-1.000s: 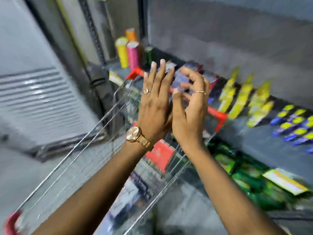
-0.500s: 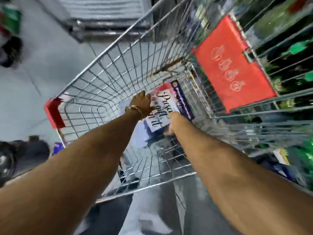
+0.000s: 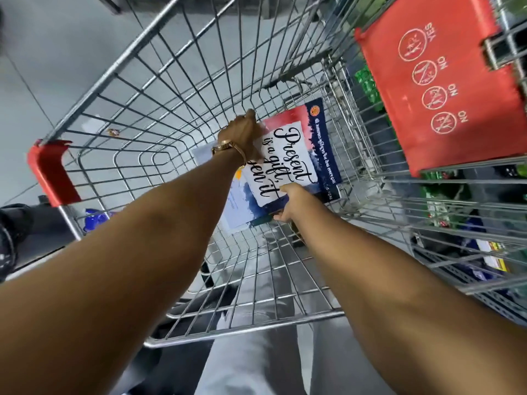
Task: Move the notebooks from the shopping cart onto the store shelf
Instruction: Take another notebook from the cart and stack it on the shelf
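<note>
A notebook [image 3: 299, 155] with a red, white and navy cover and black script lettering lies at the bottom of the wire shopping cart [image 3: 119, 81]. My left hand [image 3: 242, 134], with a gold watch on the wrist, grips its far left edge. My right hand [image 3: 291, 202] pinches its near edge, thumb on top and fingers underneath. A paler notebook [image 3: 235, 206] lies under it, partly hidden by my left arm. The store shelf shows only as a dark strip with green packets [image 3: 368, 84] at the right, behind the cart's wall.
The cart's red child-seat flap [image 3: 445, 89] with round symbols hangs at the upper right. A red corner bumper [image 3: 50, 172] marks the cart's left corner. Grey floor [image 3: 51, 52] lies to the left. Lower shelf goods [image 3: 490, 252] sit at the right.
A second ago both hands were raised, open, at the shelf. They have dropped into the cart and closed on the top notebook; the view has tilted down and moved closer.
</note>
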Available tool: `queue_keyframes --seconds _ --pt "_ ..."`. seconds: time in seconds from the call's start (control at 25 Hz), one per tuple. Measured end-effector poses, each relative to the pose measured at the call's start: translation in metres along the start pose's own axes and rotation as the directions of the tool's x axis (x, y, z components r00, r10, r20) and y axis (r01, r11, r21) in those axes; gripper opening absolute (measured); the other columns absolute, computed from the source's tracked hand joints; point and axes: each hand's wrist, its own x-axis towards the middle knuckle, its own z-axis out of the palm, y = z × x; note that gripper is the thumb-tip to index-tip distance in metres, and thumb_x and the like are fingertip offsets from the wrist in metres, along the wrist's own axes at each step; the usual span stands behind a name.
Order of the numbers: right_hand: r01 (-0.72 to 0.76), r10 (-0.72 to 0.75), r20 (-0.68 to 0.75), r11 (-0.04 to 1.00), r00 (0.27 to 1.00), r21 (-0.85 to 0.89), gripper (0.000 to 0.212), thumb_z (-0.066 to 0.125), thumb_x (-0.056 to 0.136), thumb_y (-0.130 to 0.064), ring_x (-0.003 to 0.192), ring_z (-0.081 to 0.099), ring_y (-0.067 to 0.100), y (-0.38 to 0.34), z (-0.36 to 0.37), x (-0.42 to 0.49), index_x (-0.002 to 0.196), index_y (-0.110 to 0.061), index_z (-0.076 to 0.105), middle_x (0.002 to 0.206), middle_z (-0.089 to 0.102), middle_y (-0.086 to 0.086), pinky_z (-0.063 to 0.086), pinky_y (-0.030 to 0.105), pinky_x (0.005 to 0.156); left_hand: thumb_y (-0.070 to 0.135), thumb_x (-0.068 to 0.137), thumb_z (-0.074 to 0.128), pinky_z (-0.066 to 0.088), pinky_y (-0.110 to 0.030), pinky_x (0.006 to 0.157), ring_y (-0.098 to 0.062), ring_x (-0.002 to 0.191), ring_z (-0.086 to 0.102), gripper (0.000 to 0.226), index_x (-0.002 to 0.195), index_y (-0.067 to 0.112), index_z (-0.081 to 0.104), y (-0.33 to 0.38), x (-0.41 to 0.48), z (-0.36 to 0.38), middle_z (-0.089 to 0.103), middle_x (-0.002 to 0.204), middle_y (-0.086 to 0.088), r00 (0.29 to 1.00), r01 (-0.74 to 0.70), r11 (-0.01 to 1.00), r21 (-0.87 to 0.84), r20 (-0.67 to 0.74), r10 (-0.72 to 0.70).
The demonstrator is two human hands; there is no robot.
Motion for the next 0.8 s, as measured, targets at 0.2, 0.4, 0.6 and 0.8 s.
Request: queue_keyframes --seconds 0.2,0.4,0.6,0.8 --pt "0.099 -0.090 0.067 0.986 0.994 -0.132 0.018 0.055 0.094 -0.019 0.102 0.058 0.031 0.000 -0.018 -0.053 0.110 -0.011 0.056 0.115 0.058 0.015 0.043 0.040 0.102 0.028 0.060 0.087 0.049 -0.039 0.088 -0.032 0.115 0.059 0.067 0.121 0.021 0.062 0.017 -0.051 -0.030 0.068 0.118 -0.010 0.993 -0.042 0.987 -0.154 -0.113 0.025" --pt "0.325 -0.285 0.214 0.926 0.935 -0.189 0.032 0.051 0.096 -0.013 0.055 0.045 0.024 -0.003 -0.044 -0.131 0.066 -0.006 0.043 0.094 0.054 0.012 0.037 0.025 0.054 0.030 0.054 0.089 0.041 -0.023 0.065 -0.020 0.082 0.069 0.046 0.096 0.016 0.075 0.035 -0.124 -0.060 0.074 0.079 -0.008 0.969 -0.158 0.907 -0.389 -0.237 0.068" --pt "0.579 -0.545 0.288 0.815 0.787 -0.040 0.018 0.060 0.089 -0.001 0.045 0.047 0.008 0.015 -0.117 -0.203 0.074 -0.008 0.053 0.052 0.056 0.003 0.039 0.015 0.041 -0.004 0.059 0.082 0.041 -0.004 0.052 0.012 0.051 0.053 0.019 0.070 0.005 0.070 0.067 -0.207 -0.119 0.061 0.050 0.021 0.868 -0.492 0.561 -0.666 -0.421 0.262" --pt "0.989 -0.987 -0.067 0.141 0.144 0.035 0.015 0.069 0.082 0.003 0.052 0.056 -0.015 0.027 -0.214 -0.273 0.082 -0.007 0.059 0.065 0.060 -0.014 0.045 0.013 0.060 -0.010 0.055 0.082 0.048 -0.011 0.053 0.009 0.051 0.054 0.025 0.056 0.008 0.064 0.139 -0.272 -0.189 0.062 0.056 0.012 0.758 -0.652 0.262 -0.711 -0.604 0.248"
